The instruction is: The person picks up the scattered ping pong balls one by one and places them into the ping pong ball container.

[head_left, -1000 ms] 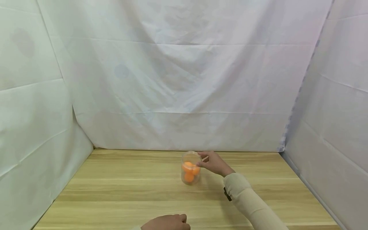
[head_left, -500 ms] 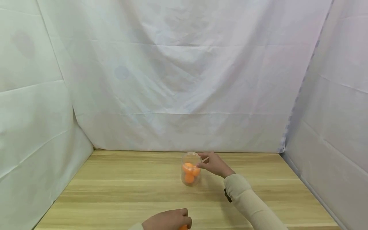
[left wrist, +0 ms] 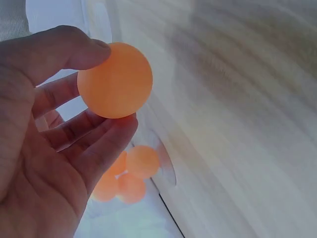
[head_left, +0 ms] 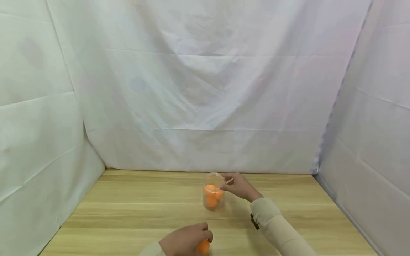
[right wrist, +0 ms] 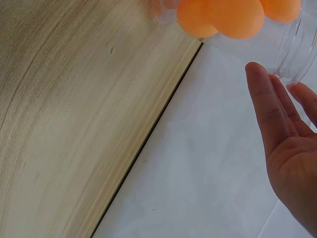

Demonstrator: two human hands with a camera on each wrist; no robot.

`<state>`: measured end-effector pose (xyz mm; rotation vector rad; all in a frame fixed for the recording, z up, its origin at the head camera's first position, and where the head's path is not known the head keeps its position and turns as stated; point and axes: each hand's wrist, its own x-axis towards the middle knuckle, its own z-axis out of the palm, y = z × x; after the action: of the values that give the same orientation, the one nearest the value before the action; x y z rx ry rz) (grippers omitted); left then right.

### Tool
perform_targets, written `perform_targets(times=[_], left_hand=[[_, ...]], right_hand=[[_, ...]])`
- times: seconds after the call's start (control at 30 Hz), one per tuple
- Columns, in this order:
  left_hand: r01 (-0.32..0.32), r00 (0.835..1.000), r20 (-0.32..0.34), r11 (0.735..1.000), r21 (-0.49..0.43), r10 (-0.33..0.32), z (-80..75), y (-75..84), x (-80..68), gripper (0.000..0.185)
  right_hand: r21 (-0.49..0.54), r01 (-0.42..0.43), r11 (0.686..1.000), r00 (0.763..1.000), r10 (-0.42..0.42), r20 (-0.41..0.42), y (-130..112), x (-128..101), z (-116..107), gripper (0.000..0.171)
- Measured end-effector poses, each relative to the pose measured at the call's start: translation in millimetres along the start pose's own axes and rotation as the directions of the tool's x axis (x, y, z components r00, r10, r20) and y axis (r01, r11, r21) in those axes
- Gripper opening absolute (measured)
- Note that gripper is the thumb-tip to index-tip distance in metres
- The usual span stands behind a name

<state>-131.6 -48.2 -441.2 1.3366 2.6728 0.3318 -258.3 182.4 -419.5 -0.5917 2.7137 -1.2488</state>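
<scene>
An orange ball (left wrist: 115, 80) is pinched between thumb and fingers of the left hand (head_left: 185, 241), low over the near worktop (head_left: 128, 213). It is judged ready to be carried to the clear jar (head_left: 213, 192), steadied farther right by the right hand's (head_left: 240, 186) loosely extended fingers.

Matt orange ball (left wrist: 115, 80), clear plastic jar (head_left: 213, 192), wood-grain table (head_left: 128, 209)

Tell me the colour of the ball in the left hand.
Orange. The ball, pinched in the left hand, shows best in the left wrist view.
</scene>
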Motion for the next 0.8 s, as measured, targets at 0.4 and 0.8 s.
perform_targets(times=[0.4,0.8], left_hand=[[-0.015,0.998,-0.058,0.999,0.035,0.017,-6.9,-9.0,2.4,0.027],[-0.032,0.994,-0.099,0.994,0.103,0.042,-11.6,-10.9,11.6,0.032]], right_hand=[[-0.010,0.038,0.999,0.999,-0.038,-0.001,0,5,3,0.052],[0.001,0.040,0.999,0.999,-0.040,-0.015,5,0,0,0.051]])
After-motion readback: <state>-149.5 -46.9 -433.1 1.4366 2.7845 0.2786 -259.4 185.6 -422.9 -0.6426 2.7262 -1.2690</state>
